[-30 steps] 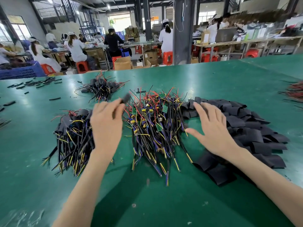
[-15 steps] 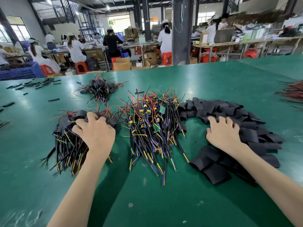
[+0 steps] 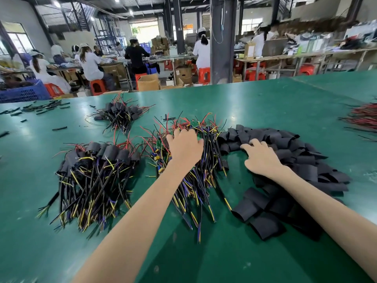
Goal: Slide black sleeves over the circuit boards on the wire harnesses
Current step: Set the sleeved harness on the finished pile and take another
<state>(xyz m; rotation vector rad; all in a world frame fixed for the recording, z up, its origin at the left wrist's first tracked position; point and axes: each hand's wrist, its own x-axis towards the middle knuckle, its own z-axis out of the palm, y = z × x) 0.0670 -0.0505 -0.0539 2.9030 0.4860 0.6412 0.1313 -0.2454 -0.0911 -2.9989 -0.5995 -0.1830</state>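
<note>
Likely the pickup step: left hand (image 3: 184,149) curls its grip into the bare harness pile (image 3: 210,158); right hand (image 3: 262,158) lies spread on the black sleeves (image 3: 285,144). Next, each must isolate one.

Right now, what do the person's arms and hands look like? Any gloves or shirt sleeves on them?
No gloves and no shirt sleeves. The left hand and right hand are bare, and so are the left forearm and right forearm as far up as the picture shows. I can see no watch, bracelet or ring on either one.
</note>
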